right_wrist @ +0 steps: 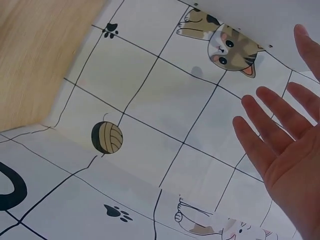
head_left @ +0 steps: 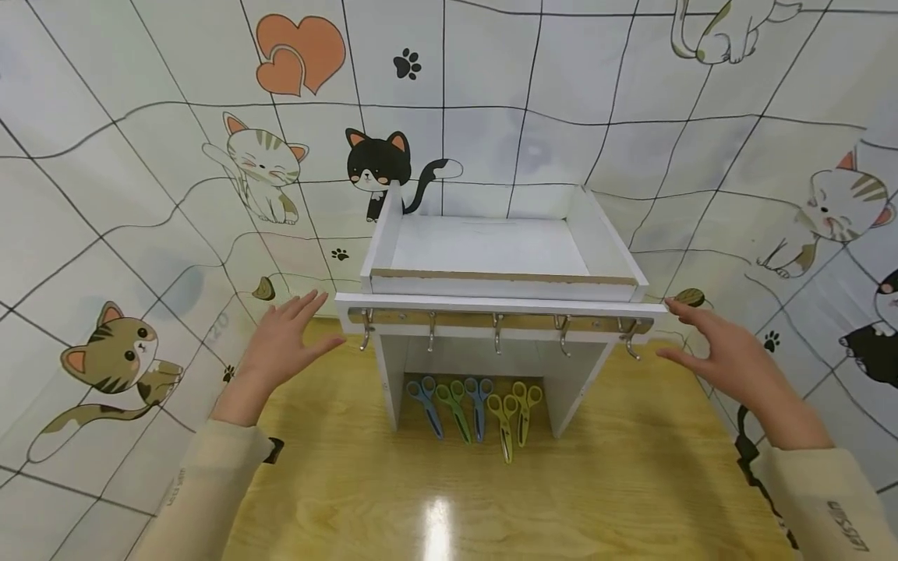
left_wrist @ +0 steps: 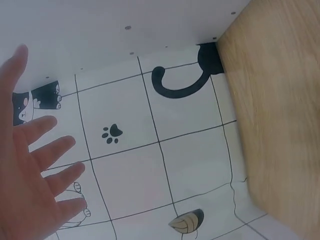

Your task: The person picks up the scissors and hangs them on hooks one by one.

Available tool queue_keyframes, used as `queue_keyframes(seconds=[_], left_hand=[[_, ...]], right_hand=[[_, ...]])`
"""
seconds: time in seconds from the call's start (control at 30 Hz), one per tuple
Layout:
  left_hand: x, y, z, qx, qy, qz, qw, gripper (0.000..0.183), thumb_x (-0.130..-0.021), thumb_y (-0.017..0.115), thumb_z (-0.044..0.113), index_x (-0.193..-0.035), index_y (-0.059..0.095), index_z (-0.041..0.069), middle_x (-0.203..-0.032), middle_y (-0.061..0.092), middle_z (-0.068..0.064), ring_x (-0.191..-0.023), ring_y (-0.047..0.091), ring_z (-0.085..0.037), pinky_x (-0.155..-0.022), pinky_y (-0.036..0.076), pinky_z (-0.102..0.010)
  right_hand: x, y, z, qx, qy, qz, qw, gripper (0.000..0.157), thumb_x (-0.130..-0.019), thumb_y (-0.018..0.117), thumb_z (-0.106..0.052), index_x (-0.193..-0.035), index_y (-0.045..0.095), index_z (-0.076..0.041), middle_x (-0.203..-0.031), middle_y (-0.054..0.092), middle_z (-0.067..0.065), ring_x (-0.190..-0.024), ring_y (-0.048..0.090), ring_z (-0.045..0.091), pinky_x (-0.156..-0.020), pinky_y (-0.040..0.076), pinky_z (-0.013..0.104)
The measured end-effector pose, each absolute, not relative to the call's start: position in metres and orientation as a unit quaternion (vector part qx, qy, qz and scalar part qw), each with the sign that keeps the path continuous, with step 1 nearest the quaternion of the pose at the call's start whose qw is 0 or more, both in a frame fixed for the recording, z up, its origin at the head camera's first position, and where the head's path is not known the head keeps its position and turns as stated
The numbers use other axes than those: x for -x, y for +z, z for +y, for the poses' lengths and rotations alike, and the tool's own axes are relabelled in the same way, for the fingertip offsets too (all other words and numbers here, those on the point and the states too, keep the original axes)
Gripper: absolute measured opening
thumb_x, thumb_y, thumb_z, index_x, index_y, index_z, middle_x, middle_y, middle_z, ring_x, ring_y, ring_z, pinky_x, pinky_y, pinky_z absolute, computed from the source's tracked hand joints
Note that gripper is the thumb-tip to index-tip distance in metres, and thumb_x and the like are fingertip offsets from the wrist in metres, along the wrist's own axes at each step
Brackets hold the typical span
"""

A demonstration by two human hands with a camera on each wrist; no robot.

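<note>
A white shelf unit [head_left: 609, 234] stands on the wooden table, its top a shallow open tray. Across its front runs a rail [head_left: 463, 302] with several metal hooks [head_left: 498, 335], and nothing hangs on them. Under it lie several scissors: blue pairs [head_left: 479, 411], a green pair [head_left: 456, 408] and yellow pairs [head_left: 504, 425]. My left hand [head_left: 281, 339] is held beside the rail's left end, fingers extended and holding nothing. At the opposite end is my right hand [head_left: 726, 354], also empty with fingers extended; whether its fingertips touch the rail, I cannot tell.
A wooden table [head_left: 337, 499] carries the unit. White cloth or sheeting [head_left: 484, 62] printed with cats, hearts and paw marks covers the back and both sides, close behind the unit. The wrist views show the unit's white side panel [left_wrist: 90, 30] near the left hand.
</note>
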State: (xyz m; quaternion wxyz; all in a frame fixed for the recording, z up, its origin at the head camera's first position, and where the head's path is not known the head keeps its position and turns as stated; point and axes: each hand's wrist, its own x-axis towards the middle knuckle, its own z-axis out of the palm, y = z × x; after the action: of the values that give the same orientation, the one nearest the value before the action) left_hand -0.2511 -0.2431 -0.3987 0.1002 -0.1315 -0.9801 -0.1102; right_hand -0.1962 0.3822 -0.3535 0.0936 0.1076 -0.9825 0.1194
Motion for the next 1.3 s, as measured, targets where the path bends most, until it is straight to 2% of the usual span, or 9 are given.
queue_keyframes(seconds=[0.2, 0.33, 0.47, 0.63, 0.83, 0.97, 1.07, 1.17, 1.3], left_hand=[[0.248, -0.409, -0.228, 0.148, -0.159, -0.972, 0.091, 0.087, -0.090, 0.060, 0.063, -0.155, 0.036, 0.009, -0.161, 0.034, -0.015, -0.144, 0.034, -0.044, -0.120, 0.021, -0.064], [0.245, -0.415, -0.217, 0.162, -0.200, -0.962, 0.088, 0.083, -0.090, 0.063, 0.060, -0.155, 0.037, 0.016, -0.160, 0.037, -0.013, -0.142, 0.037, -0.043, -0.117, 0.029, -0.062], [0.245, -0.420, -0.209, 0.177, -0.229, -0.953, 0.091, 0.080, -0.090, 0.066, 0.056, -0.156, 0.035, 0.023, -0.158, 0.041, -0.011, -0.140, 0.041, -0.040, -0.113, 0.036, -0.061], [0.245, -0.422, -0.204, 0.176, -0.262, -0.946, 0.071, 0.078, -0.091, 0.065, 0.054, -0.156, 0.033, 0.026, -0.159, 0.038, -0.012, -0.144, 0.036, -0.040, -0.113, 0.034, -0.064], [0.238, -0.422, -0.200, 0.194, -0.317, -0.927, 0.057, 0.078, -0.091, 0.068, 0.051, -0.157, 0.030, 0.033, -0.160, 0.038, -0.009, -0.144, 0.037, -0.038, -0.112, 0.036, -0.064], [0.237, -0.426, -0.198, 0.214, -0.342, -0.913, 0.062, 0.079, -0.090, 0.071, 0.047, -0.156, 0.030, 0.036, -0.159, 0.040, -0.005, -0.144, 0.040, -0.034, -0.113, 0.037, -0.060], [0.236, -0.428, -0.197, 0.213, -0.363, -0.905, 0.061, 0.079, -0.089, 0.073, 0.044, -0.156, 0.032, 0.033, -0.159, 0.040, -0.006, -0.144, 0.040, -0.034, -0.113, 0.037, -0.060], [0.232, -0.431, -0.195, 0.203, -0.394, -0.896, 0.039, 0.075, -0.090, 0.073, 0.040, -0.153, 0.039, 0.019, -0.156, 0.043, -0.013, -0.142, 0.041, -0.039, -0.112, 0.040, -0.059], [0.227, -0.435, -0.192, 0.186, -0.446, -0.875, 0.011, 0.068, -0.091, 0.074, 0.031, -0.146, 0.045, 0.002, -0.150, 0.045, -0.023, -0.139, 0.043, -0.045, -0.109, 0.044, -0.056]], right_hand=[[0.187, -0.350, 0.378, -0.134, 0.144, -0.971, 0.133, 0.062, -0.093, 0.070, -0.038, -0.143, 0.052, -0.005, -0.136, 0.059, 0.026, -0.103, 0.064, 0.048, -0.080, 0.052, 0.063], [0.181, -0.351, 0.374, -0.155, 0.152, -0.964, 0.156, 0.045, -0.094, 0.070, -0.031, -0.131, 0.062, -0.006, -0.127, 0.066, 0.021, -0.092, 0.070, 0.040, -0.073, 0.058, 0.055], [0.179, -0.353, 0.366, -0.178, 0.151, -0.958, 0.169, 0.035, -0.093, 0.071, -0.027, -0.123, 0.067, -0.009, -0.115, 0.073, 0.012, -0.089, 0.071, 0.031, -0.070, 0.060, 0.044], [0.177, -0.354, 0.356, -0.202, 0.158, -0.954, 0.153, 0.024, -0.092, 0.072, -0.026, -0.114, 0.070, -0.015, -0.105, 0.076, 0.004, -0.086, 0.071, 0.019, -0.065, 0.058, 0.030], [0.178, -0.363, 0.345, -0.245, 0.189, -0.940, 0.143, 0.016, -0.089, 0.075, -0.017, -0.105, 0.072, -0.018, -0.098, 0.077, -0.002, -0.084, 0.068, 0.000, -0.065, 0.060, 0.026], [0.180, -0.371, 0.334, -0.264, 0.201, -0.935, 0.122, 0.019, -0.089, 0.075, -0.016, -0.107, 0.072, -0.011, -0.099, 0.077, -0.001, -0.084, 0.069, 0.002, -0.065, 0.059, 0.024], [0.182, -0.374, 0.325, -0.270, 0.201, -0.936, 0.100, 0.020, -0.091, 0.073, -0.020, -0.108, 0.072, -0.010, -0.100, 0.076, 0.001, -0.084, 0.072, 0.009, -0.067, 0.060, 0.026], [0.182, -0.374, 0.320, -0.269, 0.202, -0.939, 0.072, 0.019, -0.092, 0.072, -0.022, -0.106, 0.073, -0.009, -0.101, 0.075, 0.003, -0.083, 0.072, 0.014, -0.068, 0.060, 0.027], [0.180, -0.372, 0.316, -0.257, 0.201, -0.945, 0.018, 0.019, -0.093, 0.070, -0.027, -0.105, 0.074, -0.013, -0.101, 0.075, 0.000, -0.084, 0.070, 0.009, -0.068, 0.060, 0.023]])
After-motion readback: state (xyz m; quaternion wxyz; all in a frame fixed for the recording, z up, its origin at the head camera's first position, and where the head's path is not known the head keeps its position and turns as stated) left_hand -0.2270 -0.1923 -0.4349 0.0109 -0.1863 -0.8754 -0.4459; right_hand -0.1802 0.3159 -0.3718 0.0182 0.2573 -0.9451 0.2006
